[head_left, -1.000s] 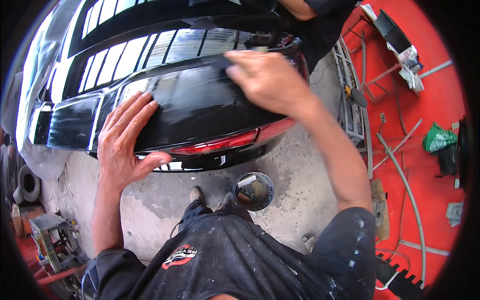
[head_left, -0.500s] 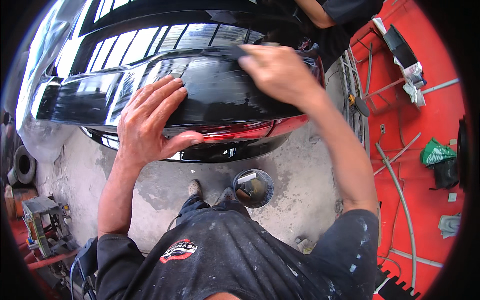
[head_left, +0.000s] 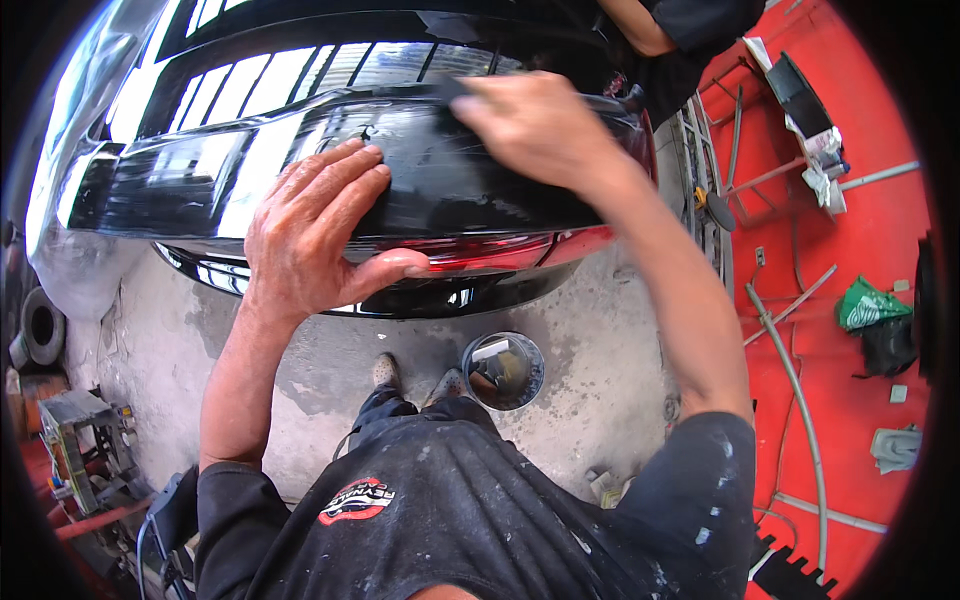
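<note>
My left hand [head_left: 312,232] lies on the rear edge of a glossy black car's trunk lid [head_left: 445,190]. Its fingers are stretched over the top and its thumb reaches down toward the red tail light strip [head_left: 505,255]. Farther right, my right hand [head_left: 545,128] presses a dark grey piece of sandpaper [head_left: 452,88] against the lid's upper surface. That hand is a little blurred, and most of the sheet is hidden beneath it. Window-like reflections and scuffed streaks show on the black paint.
A bucket of murky liquid [head_left: 540,378] stands on the stained concrete floor [head_left: 610,400] by my feet. Clear plastic sheeting [head_left: 75,235] hangs at the car's left. Another person's arm [head_left: 640,28] is at the far right. Metal tubes [head_left: 795,390] lie on the red floor.
My right hand has moved left across the lid with the sandpaper. My left hand sits slightly farther right, still flat on the panel.
</note>
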